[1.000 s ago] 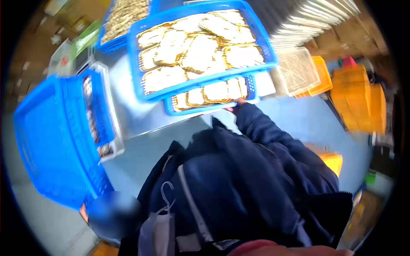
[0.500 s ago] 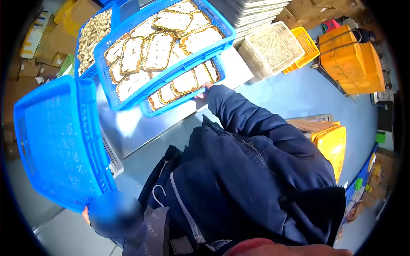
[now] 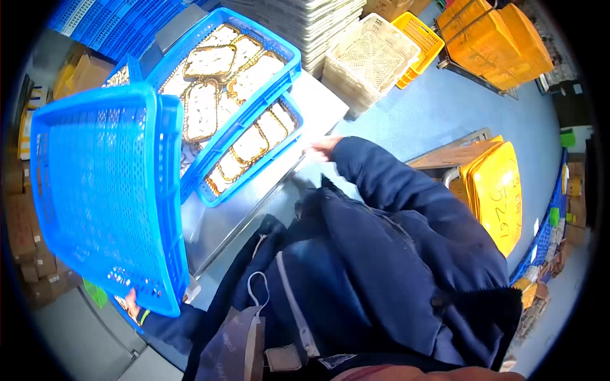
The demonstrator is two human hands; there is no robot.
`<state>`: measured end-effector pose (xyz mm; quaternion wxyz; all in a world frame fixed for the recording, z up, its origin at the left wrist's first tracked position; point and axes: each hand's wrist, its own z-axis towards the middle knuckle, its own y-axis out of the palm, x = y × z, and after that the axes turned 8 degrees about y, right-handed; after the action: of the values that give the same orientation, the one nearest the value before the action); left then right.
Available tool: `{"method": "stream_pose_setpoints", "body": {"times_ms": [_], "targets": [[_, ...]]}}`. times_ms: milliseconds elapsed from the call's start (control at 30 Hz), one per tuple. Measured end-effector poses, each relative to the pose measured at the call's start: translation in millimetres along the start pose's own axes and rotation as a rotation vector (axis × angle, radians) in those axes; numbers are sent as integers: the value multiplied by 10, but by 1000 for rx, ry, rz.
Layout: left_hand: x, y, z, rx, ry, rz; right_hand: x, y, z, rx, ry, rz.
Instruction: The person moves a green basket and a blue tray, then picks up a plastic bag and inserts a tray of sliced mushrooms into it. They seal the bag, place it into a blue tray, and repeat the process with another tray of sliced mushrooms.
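Observation:
My left hand (image 3: 132, 305) is closed on the lower end of an upended blue plastic crate (image 3: 95, 190). Another blue crate (image 3: 170, 203) is nested behind it, and both are tilted up at the table's left. My right hand (image 3: 323, 149) is apart from the crates, over the table's front edge; its fingers look stretched out, though blurred, with nothing in them. Beside it is a lower blue crate (image 3: 244, 181) with gold-edged, white-filled trays (image 3: 249, 145). A larger blue crate (image 3: 289, 60) rests partly over that one, holding several similar trays (image 3: 202, 109).
The metal table (image 3: 219, 232) carries the filled crates. Beyond its right end are stacked white crates (image 3: 368, 54), a yellow basket (image 3: 419, 41) and a cart with orange bundles (image 3: 492, 44). A yellow bundle (image 3: 495, 197) is close by my right sleeve. Blue crates (image 3: 121, 28) are stacked at the back.
My right hand has let go of the lower crate's edge and moved away from it. My left hand has raised the upended crates and brought them rightward, partly over the filled crates.

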<state>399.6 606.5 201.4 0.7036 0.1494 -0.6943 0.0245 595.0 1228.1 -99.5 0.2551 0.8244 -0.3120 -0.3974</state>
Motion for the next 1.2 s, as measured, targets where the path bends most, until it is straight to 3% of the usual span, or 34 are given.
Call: {"method": "stream_pose_setpoints", "body": {"times_ms": [67, 100, 133, 167, 333, 400, 433, 500, 600, 667, 767, 867, 933, 967, 1000, 1033, 1100, 1133, 1167, 1200], "targets": [[14, 153, 86, -14, 15, 2, -215, -50, -463, 561, 39, 120], [43, 245, 125, -21, 24, 8, 151, -1447, -47, 128, 30, 25], [50, 358, 147, -33, 32, 18, -101, -1078, -459, 737, 130, 61], [58, 471, 154, -34, 37, 23, 210, -1906, -342, 800, -6, 283], [-62, 1174, 159, -9, 39, 77, 63, -2983, -829, 1000, -30, -89], [-176, 1563, 104, 27, 43, 118, -128, -3541, -741, 1131, 139, -625], [-215, 1733, 58, 46, 48, 137, -302, -3536, -698, 1236, 165, -766], [-285, 2060, -53, 90, 61, 176, -746, -3219, -650, 1433, 126, -770], [-368, 2454, -209, 147, 82, 229, -1082, -3691, -242, 1490, 159, -438], [-432, 2670, -279, 172, 98, 260, -1047, -4162, 75, 1352, 124, -344], [-496, 2914, -326, 197, 115, 298, -1074, -4138, 148, 1274, 101, -325], [-565, 3057, -329, 198, 111, 304, -1163, -3878, 121, 1314, -101, 133], [-569, 3083, -304, 198, 117, 299, -1073, -3924, 174, 1346, -131, 238], [-578, 3103, -283, 192, 120, 297, -972, -3846, 145, 1341, -307, 291], [-592, 3105, -266, 186, 116, 292, -841, -3994, 168, 1397, -64, 172], [-597, 3098, -253, 185, 112, 285, -590, -3975, 214, 1301, -343, 292], [-601, 3061, -207, 177, 105, 269, -704, -3391, -147, 1385, -118, 488], [-614, 3049, -183, 171, 105, 263, -302, -3422, -42, 1367, -350, 492], [-622, 3029, -155, 163, 103, 255, 67, -3512, -49, 1385, -214, 387], [-631, 3012, -125, 152, 99, 243, -12, -3293, -255, 1319, -64, 581]]}}
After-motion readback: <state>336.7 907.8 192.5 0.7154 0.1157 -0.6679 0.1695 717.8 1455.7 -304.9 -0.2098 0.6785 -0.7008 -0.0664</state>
